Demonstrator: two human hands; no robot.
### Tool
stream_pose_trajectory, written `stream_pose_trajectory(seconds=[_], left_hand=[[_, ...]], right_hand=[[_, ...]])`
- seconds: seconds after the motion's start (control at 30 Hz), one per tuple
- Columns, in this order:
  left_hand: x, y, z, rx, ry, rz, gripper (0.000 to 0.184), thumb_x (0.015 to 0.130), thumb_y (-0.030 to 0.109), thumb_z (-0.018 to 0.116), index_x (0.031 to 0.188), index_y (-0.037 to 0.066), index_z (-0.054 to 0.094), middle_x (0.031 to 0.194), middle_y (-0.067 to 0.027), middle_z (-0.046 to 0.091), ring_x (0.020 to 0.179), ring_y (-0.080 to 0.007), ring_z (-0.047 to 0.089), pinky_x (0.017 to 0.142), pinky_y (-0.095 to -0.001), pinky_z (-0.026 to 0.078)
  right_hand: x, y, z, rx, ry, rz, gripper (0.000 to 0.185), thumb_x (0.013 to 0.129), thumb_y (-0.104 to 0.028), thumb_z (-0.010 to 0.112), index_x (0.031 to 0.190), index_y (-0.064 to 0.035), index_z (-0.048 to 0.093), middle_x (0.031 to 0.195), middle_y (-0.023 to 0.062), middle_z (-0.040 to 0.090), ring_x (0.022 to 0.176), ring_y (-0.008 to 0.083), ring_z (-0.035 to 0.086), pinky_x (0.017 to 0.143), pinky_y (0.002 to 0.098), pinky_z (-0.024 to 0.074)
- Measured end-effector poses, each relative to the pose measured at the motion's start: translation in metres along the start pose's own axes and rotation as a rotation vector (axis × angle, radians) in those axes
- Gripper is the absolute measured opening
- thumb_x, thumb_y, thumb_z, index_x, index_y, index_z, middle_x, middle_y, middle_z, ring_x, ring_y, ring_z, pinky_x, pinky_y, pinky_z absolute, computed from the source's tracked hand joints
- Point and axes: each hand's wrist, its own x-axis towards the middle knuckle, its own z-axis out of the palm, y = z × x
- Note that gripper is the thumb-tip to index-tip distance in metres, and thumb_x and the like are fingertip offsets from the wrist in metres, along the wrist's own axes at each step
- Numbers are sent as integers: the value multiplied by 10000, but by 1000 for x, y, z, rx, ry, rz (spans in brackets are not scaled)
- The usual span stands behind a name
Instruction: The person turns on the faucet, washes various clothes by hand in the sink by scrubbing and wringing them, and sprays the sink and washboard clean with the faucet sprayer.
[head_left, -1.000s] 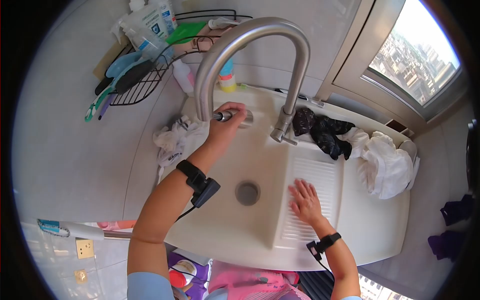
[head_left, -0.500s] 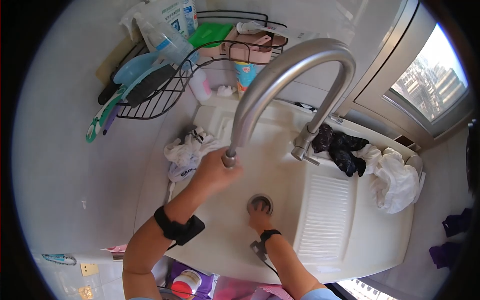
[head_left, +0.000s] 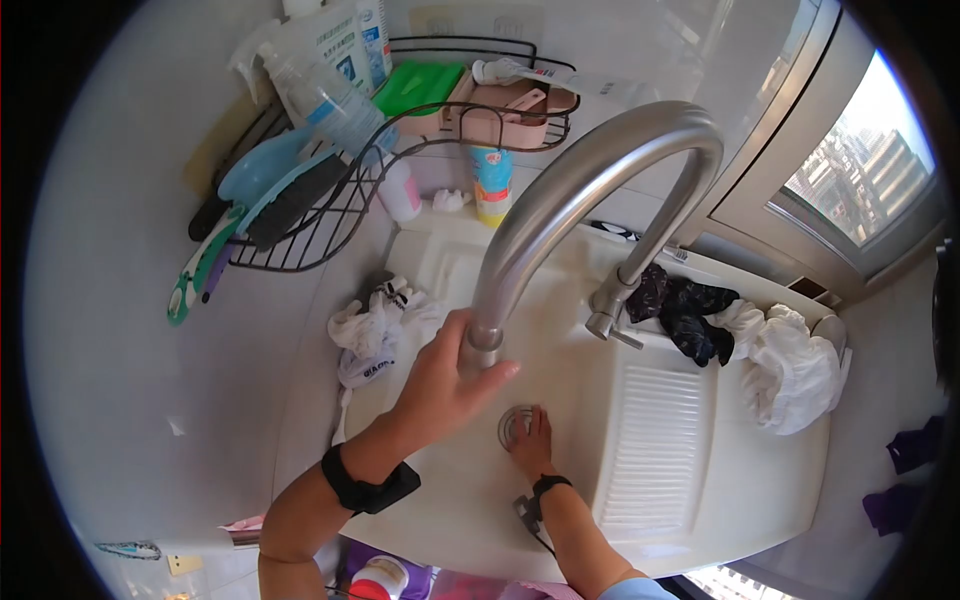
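A tall brushed-metal faucet (head_left: 590, 170) arches over the cream-coloured sink (head_left: 560, 300). At the end of its spout, my left hand (head_left: 445, 385) is around the faucet spray head (head_left: 482, 352), with the thumb sticking out to the right. The spray head sits against the spout end; part of it is hidden by the hand. Lower down, my right hand (head_left: 533, 445) rests on the sink bottom, its fingers stretched over the right side of the round metal drain (head_left: 509, 427). Black bands are on both wrists.
A ribbed washboard (head_left: 655, 450) is moulded into the sink's right side. Black cloth (head_left: 690, 310) and white cloth (head_left: 790, 370) lie at the right rim, white crumpled bags (head_left: 370, 330) at the left. A wire rack (head_left: 310, 240) holds brushes and bottles.
The spray head, hanging below the spout on a short length of hose before, now meets the spout end. My right hand's fingers have moved from inside the drain to its right side.
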Motion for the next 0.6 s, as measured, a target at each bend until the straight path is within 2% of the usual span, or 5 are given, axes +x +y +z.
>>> stream_pose_trajectory(seconds=[0.17,0.37,0.47,0.53,0.6], left_hand=[[12,15,1,-96,8,68,485,797,212,597,1145,2,333,958,-146,519,867,-233,520,777,-329,410],[32,12,-21,163,66,83,512,825,241,561,1189,10,283,1026,-149,489,960,-242,498,826,-336,396],[51,2,-33,213,81,112,546,836,310,547,1208,32,260,984,-121,500,918,-196,498,790,-314,413],[62,4,-39,170,53,13,525,834,249,543,1210,29,250,1024,-161,493,955,-255,505,831,-343,394],[72,-2,-43,177,71,55,536,826,218,551,1206,10,236,1022,-172,499,956,-281,513,848,-353,385]], right_hand=[[0,-12,2,39,23,57,628,753,-315,542,1309,-151,301,1372,254,105,1261,440,84,977,563,168],[46,-16,-52,11,-415,94,539,742,-234,535,1240,-108,375,1286,227,292,1186,397,274,954,547,229],[60,-24,-113,41,68,-239,488,715,-160,532,1185,-83,421,1213,200,375,1134,363,341,947,516,264],[68,-34,-196,-90,203,-339,476,701,-114,534,1165,-72,437,1190,189,403,1115,353,361,953,466,285],[78,-30,-248,-382,347,-254,475,717,-131,541,1179,-102,434,1156,191,420,1096,326,375,954,438,284]])
